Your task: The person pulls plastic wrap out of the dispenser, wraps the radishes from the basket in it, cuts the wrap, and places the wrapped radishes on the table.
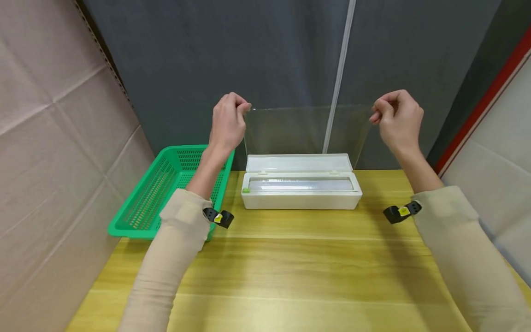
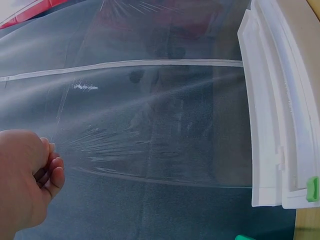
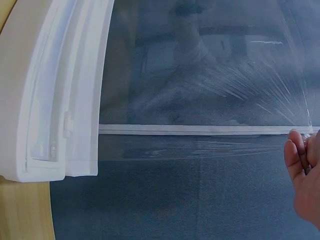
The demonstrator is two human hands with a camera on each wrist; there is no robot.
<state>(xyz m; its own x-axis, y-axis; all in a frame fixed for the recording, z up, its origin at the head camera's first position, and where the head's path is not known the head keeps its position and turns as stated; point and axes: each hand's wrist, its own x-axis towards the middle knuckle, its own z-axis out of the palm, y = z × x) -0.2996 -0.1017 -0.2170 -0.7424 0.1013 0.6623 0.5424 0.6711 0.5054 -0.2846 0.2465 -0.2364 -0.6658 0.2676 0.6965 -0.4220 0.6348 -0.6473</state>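
Observation:
A clear sheet of cling film [image 1: 290,127] stretches upright behind the open lid of a white cling film dispenser [image 1: 303,201] on the table. My left hand [image 1: 228,122] pinches the film's upper left corner between thumb and fingers. At the upper right corner, my right hand [image 1: 399,120] pinches it the same way. Creases fan out from the left hand's grip across the film [image 2: 115,145] in the left wrist view. Similar creases in the film [image 3: 240,85] run from the right hand [image 3: 307,172] in the right wrist view. A green slider [image 1: 246,190] sits at the dispenser's left end.
A green plastic basket [image 1: 120,229] stands left of the dispenser, partly behind my left forearm. Behind the wooden table [image 1: 298,276] hangs a dark grey backdrop [image 1: 207,50] with a pale vertical strip [image 1: 341,69]. White-covered panels [image 1: 54,161] flank both sides.

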